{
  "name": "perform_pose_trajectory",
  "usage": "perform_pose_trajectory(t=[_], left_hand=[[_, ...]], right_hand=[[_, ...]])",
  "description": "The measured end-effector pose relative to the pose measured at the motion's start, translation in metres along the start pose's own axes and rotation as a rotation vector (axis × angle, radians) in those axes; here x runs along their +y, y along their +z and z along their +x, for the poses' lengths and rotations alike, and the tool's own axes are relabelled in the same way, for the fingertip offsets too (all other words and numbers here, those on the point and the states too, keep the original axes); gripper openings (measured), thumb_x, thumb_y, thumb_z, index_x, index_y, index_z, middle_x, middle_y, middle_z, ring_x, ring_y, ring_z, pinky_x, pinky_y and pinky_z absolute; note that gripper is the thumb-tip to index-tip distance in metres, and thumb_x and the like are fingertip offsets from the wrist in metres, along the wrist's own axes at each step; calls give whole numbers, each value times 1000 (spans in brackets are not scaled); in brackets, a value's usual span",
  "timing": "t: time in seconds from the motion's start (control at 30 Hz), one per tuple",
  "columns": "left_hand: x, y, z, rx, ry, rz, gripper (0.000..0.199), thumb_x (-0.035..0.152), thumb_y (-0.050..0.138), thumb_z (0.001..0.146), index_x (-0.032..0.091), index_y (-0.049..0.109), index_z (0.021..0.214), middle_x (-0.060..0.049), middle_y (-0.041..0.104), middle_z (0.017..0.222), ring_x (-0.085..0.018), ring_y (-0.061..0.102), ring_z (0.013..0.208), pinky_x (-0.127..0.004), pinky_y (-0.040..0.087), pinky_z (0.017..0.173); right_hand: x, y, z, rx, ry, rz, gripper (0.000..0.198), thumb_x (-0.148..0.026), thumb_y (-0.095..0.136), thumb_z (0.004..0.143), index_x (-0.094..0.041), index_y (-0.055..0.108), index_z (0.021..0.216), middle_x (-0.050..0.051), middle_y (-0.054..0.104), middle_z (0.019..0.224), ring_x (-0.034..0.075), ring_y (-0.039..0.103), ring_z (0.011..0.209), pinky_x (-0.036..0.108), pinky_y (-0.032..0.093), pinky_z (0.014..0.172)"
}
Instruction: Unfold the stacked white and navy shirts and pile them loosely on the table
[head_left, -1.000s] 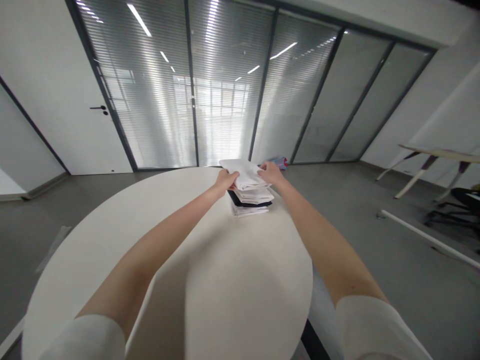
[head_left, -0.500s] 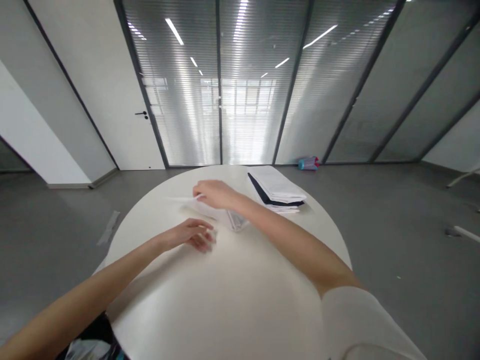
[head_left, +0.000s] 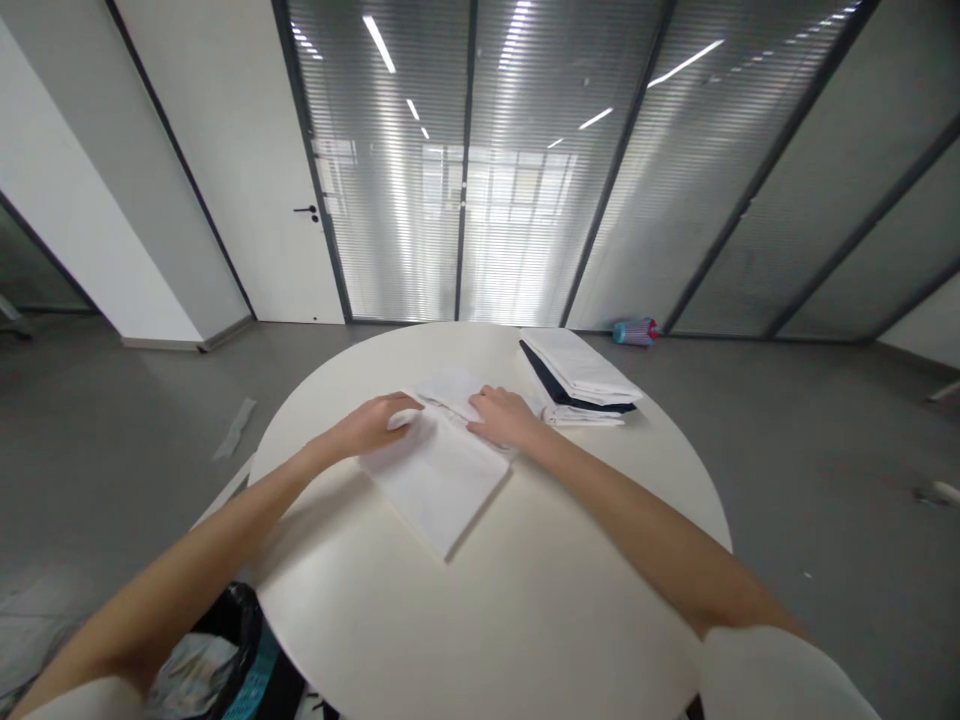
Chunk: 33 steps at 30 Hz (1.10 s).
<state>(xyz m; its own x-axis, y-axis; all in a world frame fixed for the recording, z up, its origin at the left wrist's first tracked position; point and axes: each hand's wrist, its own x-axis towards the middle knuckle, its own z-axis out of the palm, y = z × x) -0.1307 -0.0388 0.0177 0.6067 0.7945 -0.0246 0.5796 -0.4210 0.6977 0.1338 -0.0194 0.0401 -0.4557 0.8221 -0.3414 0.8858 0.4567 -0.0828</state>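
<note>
A white folded cloth (head_left: 441,476) lies partly opened out on the round white table (head_left: 525,600). My left hand (head_left: 373,424) rests on the cloth's far left edge, fingers curled on the fabric. My right hand (head_left: 501,415) presses down on the cloth's far right part. A stack of folded clothes (head_left: 579,376), white with one dark piece in it, sits at the table's far right, apart from both hands.
A black bin bag with rubbish (head_left: 214,660) stands on the floor by the table's near left edge. A small colourful bottle (head_left: 634,331) lies on the grey floor by the glass wall with blinds. A white door (head_left: 247,200) is at the back left.
Both hands took a white piece off the stack, brought it to the middle of the table, and it now lies opened out under them. The view has turned left.
</note>
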Motion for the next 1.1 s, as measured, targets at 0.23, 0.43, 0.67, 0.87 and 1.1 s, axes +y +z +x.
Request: perform_pose_trajectory(t=[0.23, 0.43, 0.67, 0.87, 1.1], left_hand=[[8, 23, 49, -175, 153, 321, 44, 16, 59, 79, 21, 68, 122, -10, 69, 108, -26, 61, 107, -40, 40, 100], [-1, -42, -3, -163, 110, 190, 21, 18, 55, 86, 21, 75, 88, -6, 70, 93, -19, 63, 91, -36, 37, 100], [-67, -151, -148, 254, -180, 12, 32, 49, 60, 87, 22, 76, 91, 5, 73, 98, -14, 62, 93, -24, 45, 87], [-118, -157, -194, 185, -519, 295, 49, 63, 54, 81, 19, 75, 85, 8, 75, 81, -11, 64, 77, -21, 46, 78], [-12, -81, -92, 6, -334, -27, 44, 56, 58, 84, 17, 75, 98, -8, 76, 100, -21, 68, 87, -25, 51, 76]], right_hand=[[2, -9, 11, -17, 34, -98, 28, -22, 49, 94, -15, 71, 109, 15, 71, 110, 27, 68, 101, 33, 49, 80], [36, -95, 27, 197, 160, 141, 21, -19, 55, 89, -11, 74, 94, 13, 74, 96, 22, 67, 91, 27, 47, 76], [104, -140, -48, 174, 290, 574, 39, -13, 59, 88, -6, 60, 126, 6, 71, 79, 6, 53, 52, 23, 37, 56], [116, -100, -87, -27, 366, 335, 22, -10, 68, 76, -15, 72, 97, 11, 70, 73, 18, 60, 58, 31, 43, 57], [10, -47, -53, -285, -172, 397, 17, -28, 63, 87, -17, 75, 93, 6, 73, 90, 19, 66, 80, 25, 44, 68]])
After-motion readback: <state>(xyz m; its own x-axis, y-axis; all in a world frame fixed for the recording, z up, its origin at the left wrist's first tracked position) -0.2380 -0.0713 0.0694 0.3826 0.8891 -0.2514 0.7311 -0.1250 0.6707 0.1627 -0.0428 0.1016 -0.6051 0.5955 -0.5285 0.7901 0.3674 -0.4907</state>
